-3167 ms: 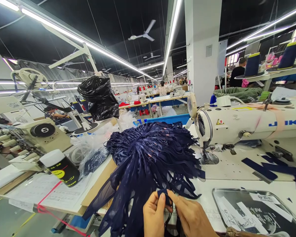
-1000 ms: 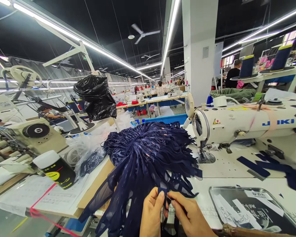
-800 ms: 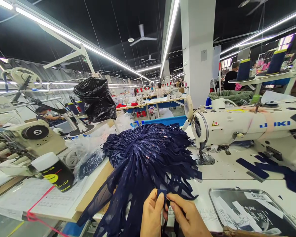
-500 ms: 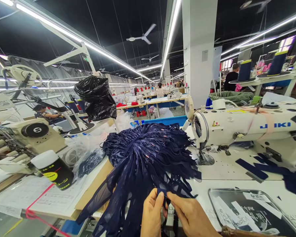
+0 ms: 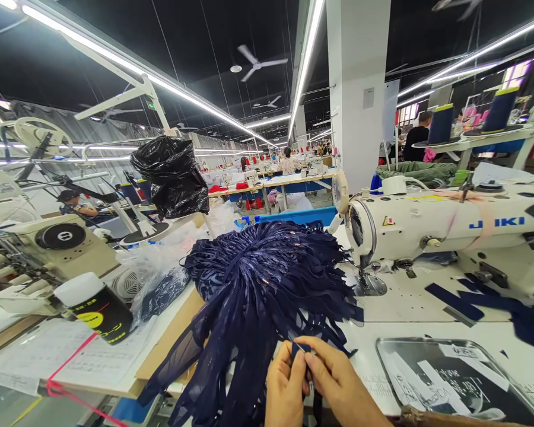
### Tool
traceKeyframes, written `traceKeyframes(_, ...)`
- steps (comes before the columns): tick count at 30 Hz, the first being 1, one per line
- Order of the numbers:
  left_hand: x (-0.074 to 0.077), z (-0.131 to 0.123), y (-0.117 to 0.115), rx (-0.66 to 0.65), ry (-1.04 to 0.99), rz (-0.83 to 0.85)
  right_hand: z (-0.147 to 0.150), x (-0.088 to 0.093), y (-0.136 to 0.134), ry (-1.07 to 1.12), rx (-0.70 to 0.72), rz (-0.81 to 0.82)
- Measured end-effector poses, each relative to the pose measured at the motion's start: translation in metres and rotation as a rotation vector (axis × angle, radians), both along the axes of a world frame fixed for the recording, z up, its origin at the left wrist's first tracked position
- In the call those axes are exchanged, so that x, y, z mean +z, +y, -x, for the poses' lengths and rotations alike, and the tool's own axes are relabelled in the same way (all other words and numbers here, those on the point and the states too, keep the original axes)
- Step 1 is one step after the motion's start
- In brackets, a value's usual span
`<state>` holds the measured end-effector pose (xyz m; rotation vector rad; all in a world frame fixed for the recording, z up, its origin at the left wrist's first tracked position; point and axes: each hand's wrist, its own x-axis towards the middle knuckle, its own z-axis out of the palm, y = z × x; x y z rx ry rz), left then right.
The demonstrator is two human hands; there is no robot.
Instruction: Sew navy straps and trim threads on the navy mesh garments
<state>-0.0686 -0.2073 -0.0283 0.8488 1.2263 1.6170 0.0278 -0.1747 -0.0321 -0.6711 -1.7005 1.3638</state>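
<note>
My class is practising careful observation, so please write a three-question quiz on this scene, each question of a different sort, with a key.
1. True or false: the left hand and the right hand are both touching a small navy piece of fabric.

2. Multiple choice: what lies in the metal tray?
a) thread cones
b) white paper slips
c) a ceiling fan

3. Fill the gap: as pictured, the heap of navy strips lies to the ____ of the white sewing machine.

Key: 1 true; 2 b; 3 left.
</note>
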Motion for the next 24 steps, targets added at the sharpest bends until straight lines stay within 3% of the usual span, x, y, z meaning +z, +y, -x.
traceKeyframes(3,-0.005,-0.008,0.001,0.022,-0.085,-0.001,0.010,-0.007,-0.004,0.333,0.140,0.323)
traceKeyframes(7,0.002,-0.016,0.003,0.087,-0.225,-0.061,0.014,-0.013,-0.006,0.680,0.248,0.524)
traceKeyframes(9,0.008,-0.010,0.002,0.141,-0.327,-0.042,0.000,-0.005,-0.003,0.798,0.169,0.531)
traceKeyframes(11,0.011,0.001,0.000,0.261,-0.429,-0.015,-0.023,0.011,0.003,0.929,-0.043,0.484)
traceKeyframes(13,0.010,0.010,-0.003,0.319,-0.422,-0.039,-0.044,0.027,0.007,1.021,-0.276,0.355)
traceKeyframes(16,0.006,0.010,-0.002,0.242,-0.272,-0.043,-0.054,0.033,0.003,0.610,-0.283,0.119)
traceKeyframes(20,0.003,-0.003,0.002,0.196,-0.153,-0.070,-0.030,0.009,-0.006,0.010,-0.300,-0.487)
traceKeyframes(22,0.002,-0.006,0.002,0.189,-0.117,-0.082,-0.019,-0.002,-0.006,-0.122,-0.302,-0.749)
traceKeyframes(24,0.001,-0.006,0.001,0.186,-0.064,-0.103,-0.015,-0.007,-0.004,-0.207,-0.334,-0.877)
